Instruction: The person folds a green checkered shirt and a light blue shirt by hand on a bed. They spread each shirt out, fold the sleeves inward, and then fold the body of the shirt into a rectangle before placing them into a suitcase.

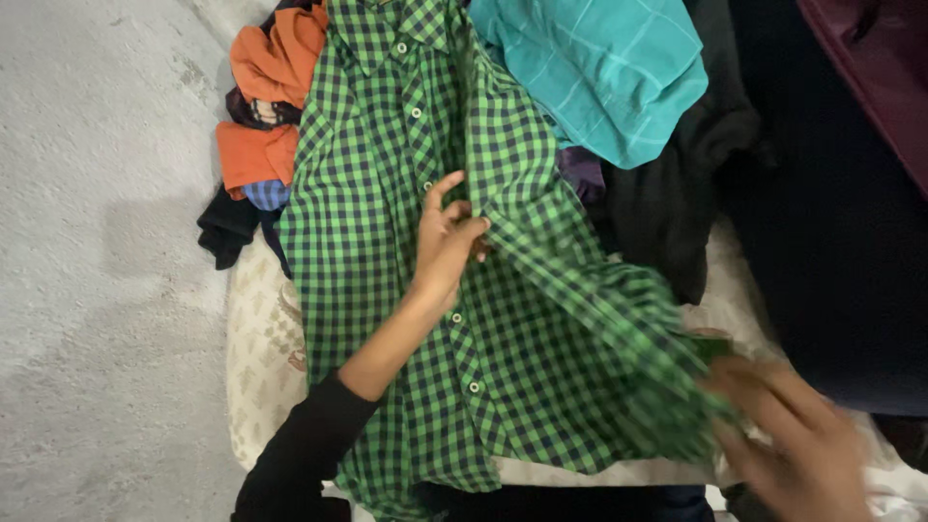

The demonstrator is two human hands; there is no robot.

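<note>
1. Green checked shirt (pixel 377 193): button-front, dark check, spread front-up across the middle of a pale patterned cushion (pixel 256 358), collar at the far end, hem at the near edge.
2. Left hand (pixel 447 240): black sleeve, laid on the shirt's button line at centre, fingers curled and pinching a fold of the cloth.
3. Right hand (pixel 797 440): near right, blurred, gripping the end of the shirt's sleeve, which runs in a diagonal from the centre to that hand.
4. Teal garment (pixel 609 68): far right of the shirt, its edge lying beside the shirt's shoulder.
5. Black garment (pixel 677 193): under and right of the teal one.
6. Orange garment (pixel 271 68): far left, crumpled, touching the shirt's edge, with dark cloth beneath.
7. Grey floor (pixel 97 242): left of the pile.
</note>
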